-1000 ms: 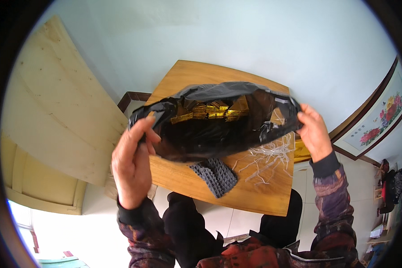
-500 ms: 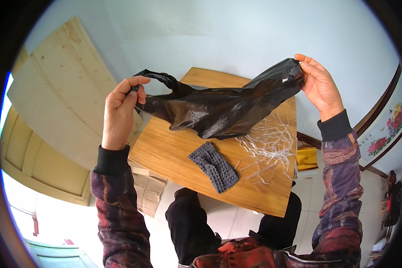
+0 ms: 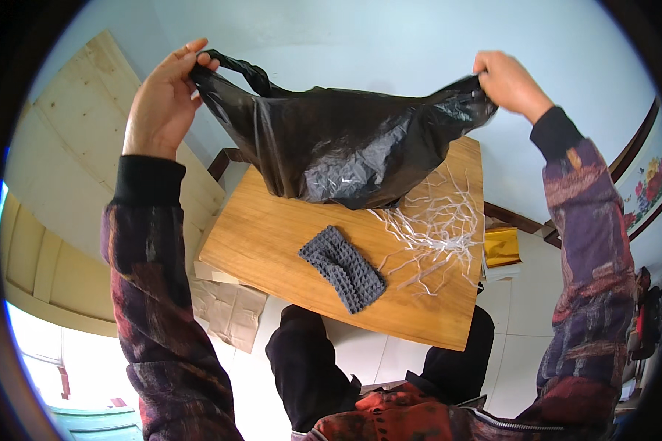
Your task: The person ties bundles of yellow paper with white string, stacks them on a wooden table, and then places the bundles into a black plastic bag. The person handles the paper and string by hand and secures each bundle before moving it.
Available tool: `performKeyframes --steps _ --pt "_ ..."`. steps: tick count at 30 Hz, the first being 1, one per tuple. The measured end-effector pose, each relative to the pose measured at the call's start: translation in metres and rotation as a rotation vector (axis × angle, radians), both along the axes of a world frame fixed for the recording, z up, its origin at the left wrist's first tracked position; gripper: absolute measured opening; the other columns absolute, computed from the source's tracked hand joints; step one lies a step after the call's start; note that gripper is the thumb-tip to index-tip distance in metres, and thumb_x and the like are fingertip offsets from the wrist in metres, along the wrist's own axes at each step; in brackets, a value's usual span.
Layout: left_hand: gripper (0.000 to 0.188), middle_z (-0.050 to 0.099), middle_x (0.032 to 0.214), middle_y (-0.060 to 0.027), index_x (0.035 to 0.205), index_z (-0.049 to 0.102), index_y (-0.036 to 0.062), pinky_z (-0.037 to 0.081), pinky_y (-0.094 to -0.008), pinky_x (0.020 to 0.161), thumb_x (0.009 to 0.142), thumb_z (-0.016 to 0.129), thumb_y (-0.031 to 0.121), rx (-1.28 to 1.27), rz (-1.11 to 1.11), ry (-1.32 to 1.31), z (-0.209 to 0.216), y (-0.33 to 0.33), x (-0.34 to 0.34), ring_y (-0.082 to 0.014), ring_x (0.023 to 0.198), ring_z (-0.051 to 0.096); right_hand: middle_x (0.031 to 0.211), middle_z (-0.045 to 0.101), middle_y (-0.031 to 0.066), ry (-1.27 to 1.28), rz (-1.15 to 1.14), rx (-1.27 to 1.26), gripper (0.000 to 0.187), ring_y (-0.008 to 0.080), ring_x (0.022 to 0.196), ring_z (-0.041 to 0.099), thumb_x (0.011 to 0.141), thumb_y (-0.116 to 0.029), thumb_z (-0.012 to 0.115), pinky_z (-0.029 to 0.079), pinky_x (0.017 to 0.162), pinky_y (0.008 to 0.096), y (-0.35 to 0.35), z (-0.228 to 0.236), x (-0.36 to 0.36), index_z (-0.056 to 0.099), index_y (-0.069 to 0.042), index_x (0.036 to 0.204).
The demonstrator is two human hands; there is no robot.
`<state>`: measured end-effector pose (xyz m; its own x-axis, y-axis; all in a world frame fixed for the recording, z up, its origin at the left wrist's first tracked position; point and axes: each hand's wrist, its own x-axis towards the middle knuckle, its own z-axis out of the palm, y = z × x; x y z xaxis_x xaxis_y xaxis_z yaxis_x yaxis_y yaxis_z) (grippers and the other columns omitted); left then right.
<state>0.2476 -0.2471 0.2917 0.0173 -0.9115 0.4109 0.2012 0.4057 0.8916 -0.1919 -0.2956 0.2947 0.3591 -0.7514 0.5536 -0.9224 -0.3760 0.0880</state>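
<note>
Nearest, dark trouser legs [image 3: 309,367] are seen at the lower edge, standing on a pale tiled floor [image 3: 375,353], with two patterned sleeves rising on either side. Flattened cardboard [image 3: 232,312] lies on the floor just beside the table's left corner. Above the knees a wooden table [image 3: 272,235] is spread. On it a grey waffle cloth [image 3: 342,268] is laid, folded and slanting, near the middle. Just to its right a loose tangle of white strips [image 3: 434,231] is scattered toward the table's right edge. A gold packet [image 3: 502,246] is seen on a low white surface beyond the table's right side.

Higher up, a black bag [image 3: 338,151] is held stretched between both hands over the far part of the table; whether its sagging bottom touches the wood cannot be told. The left hand [image 3: 162,103] is closed on the bag's left handle, pinched between thumb and fingers. The right hand [image 3: 509,81] is clenched on the bag's right edge. Behind everything a pale blue wall [image 3: 390,44] is seen, with light wooden boards [image 3: 73,147] leaning at the left
</note>
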Motion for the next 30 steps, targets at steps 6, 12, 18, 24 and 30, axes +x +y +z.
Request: performKeyframes --steps 6,12,18,24,30 --pt "0.037 0.06 0.094 -0.0098 0.122 0.051 -0.0047 0.043 -0.035 0.087 0.092 0.054 0.018 -0.041 0.026 0.146 0.033 -0.011 0.018 -0.0197 0.093 0.059 0.082 0.065 0.009 -0.254 0.076 -0.058 0.016 0.02 0.076 0.06 0.083 -0.008 0.053 0.048 0.073 0.0325 -0.064 0.029 -0.02 0.062 0.0 0.092" --pt "0.049 0.055 0.114 -0.0166 0.133 0.042 -0.0035 0.039 -0.0374 0.099 0.095 0.051 0.027 -0.165 0.018 0.029 0.068 0.019 0.058 -0.0255 0.112 0.053 0.085 0.063 0.0045 -0.473 0.106 0.019 0.018 0.0129 0.077 0.059 0.086 -0.011 0.054 0.048 0.069 0.0279 -0.038 0.067 -0.009 0.064 -0.003 0.099" --pt "0.054 0.054 0.118 -0.0177 0.137 0.035 -0.0034 0.037 -0.0338 0.103 0.097 0.048 0.029 -0.195 0.007 -0.13 0.103 0.111 0.086 -0.0239 0.116 0.051 0.074 0.06 0.0038 -0.771 0.395 0.11 0.011 0.013 0.066 0.054 0.076 0.002 0.059 0.044 0.06 0.0264 0.044 0.112 0.072 0.062 -0.002 0.086" --pt "0.052 0.06 0.108 -0.0175 0.132 0.04 -0.0058 0.047 -0.0274 0.084 0.091 0.055 0.022 -0.36 0.248 -0.352 0.082 0.243 0.031 -0.0182 0.089 0.06 0.076 0.059 0.0034 -0.726 0.781 0.351 0.014 0.0119 0.067 0.054 0.082 -0.005 0.061 0.046 0.062 0.0256 0.144 0.105 0.196 0.061 0.001 0.094" --pt "0.043 0.061 0.094 -0.011 0.125 0.046 -0.0043 0.048 -0.0223 0.07 0.087 0.056 0.013 -0.258 0.681 -0.324 0.065 0.326 -0.028 -0.0123 0.075 0.057 0.08 0.063 0.0121 -0.681 1.047 0.601 0.019 0.0176 0.071 0.059 0.078 -0.001 0.055 0.048 0.063 0.0287 0.245 0.106 0.306 0.062 0.005 0.094"
